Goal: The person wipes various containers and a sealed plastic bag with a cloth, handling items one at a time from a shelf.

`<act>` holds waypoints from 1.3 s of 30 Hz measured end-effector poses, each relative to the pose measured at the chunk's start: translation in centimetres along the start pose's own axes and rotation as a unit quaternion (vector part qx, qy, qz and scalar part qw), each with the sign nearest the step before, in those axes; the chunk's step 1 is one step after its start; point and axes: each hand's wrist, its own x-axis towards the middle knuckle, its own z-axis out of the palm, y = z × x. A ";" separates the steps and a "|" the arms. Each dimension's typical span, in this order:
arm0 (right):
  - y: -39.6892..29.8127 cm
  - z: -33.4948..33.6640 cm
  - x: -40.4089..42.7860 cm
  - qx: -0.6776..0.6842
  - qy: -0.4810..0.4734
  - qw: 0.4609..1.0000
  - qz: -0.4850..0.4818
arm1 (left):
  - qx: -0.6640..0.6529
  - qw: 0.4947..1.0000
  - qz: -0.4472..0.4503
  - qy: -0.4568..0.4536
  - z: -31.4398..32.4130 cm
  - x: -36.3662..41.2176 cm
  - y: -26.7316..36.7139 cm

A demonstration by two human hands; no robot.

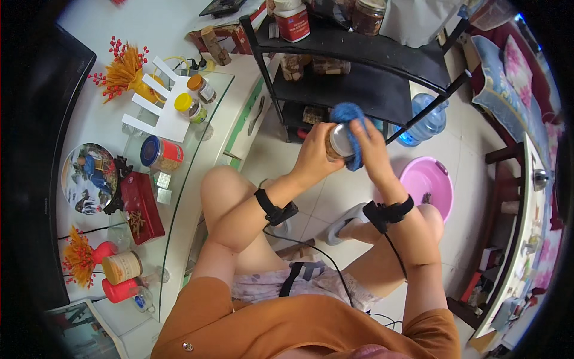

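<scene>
A clear jar with a silver lid [341, 140] and brownish contents is held up in front of the black shelf rack. My left hand [316, 150] is wrapped around the jar's left side. Against its right side my right hand [373, 150] presses a blue cloth [347, 113], which bunches above the lid and hangs down beside it. Both wrists wear black straps with small devices and cables. What is inside the jar is mostly hidden by my fingers.
The black metal rack [345, 83] holds jars and a white bottle [291, 20]. A pink basin [428, 186] and a blue water jug [421, 119] stand on the floor at right. Several jars and a red box [141, 208] stand on the glass-topped cabinet [179, 197] at left.
</scene>
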 end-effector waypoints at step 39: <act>1.2 -0.7 2.1 -0.374 0.078 0.923 -0.044 | 0.122 0.982 0.041 -0.139 0.6 0.0 0.0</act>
